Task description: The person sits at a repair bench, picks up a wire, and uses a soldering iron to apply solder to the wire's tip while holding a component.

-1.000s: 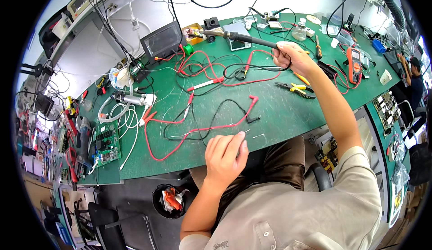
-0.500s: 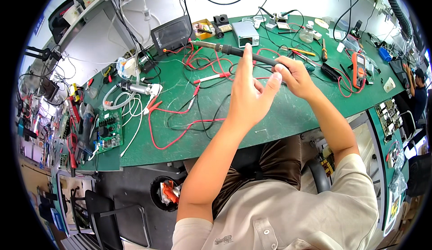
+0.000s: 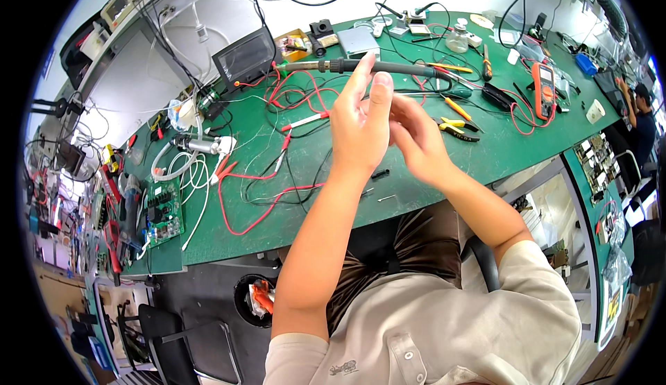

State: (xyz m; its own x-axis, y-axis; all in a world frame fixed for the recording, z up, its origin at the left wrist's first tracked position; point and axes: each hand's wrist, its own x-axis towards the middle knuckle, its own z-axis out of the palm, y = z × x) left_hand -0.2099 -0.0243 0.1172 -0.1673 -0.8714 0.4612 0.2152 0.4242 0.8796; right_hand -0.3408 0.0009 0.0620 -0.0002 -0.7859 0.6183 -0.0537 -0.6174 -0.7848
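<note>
My left hand point(image 3: 357, 128) is raised with straight fingers at the black-handled soldering iron point(image 3: 413, 67), apparently gripping it; the exact grip is hidden. The iron lies horizontally above the green bench point(image 3: 250, 250), tip to the left and cable curving down at the right. My right hand point(image 3: 420, 146) is just below, fingers loosely curved and apart, partly hidden behind the left, with nothing visible in it. Red and black test leads point(image 3: 267, 177) lie tangled beyond my hands. Yellow-handled pliers point(image 3: 458, 131) and a yellow screwdriver point(image 3: 460, 107) lie to the right.
A dark monitor point(image 3: 243, 59), grey box point(image 3: 355, 41) and jar point(image 3: 456, 41) line the back. An orange multimeter point(image 3: 544, 90) is right, a circuit board point(image 3: 163, 218) left. A black bin point(image 3: 243, 302) stands below; a co-worker point(image 3: 642, 125) works at the far right.
My left hand has risen from the bench's front to the iron. My right hand has let go of the handle and moved down and left. The iron has turned nearer horizontal.
</note>
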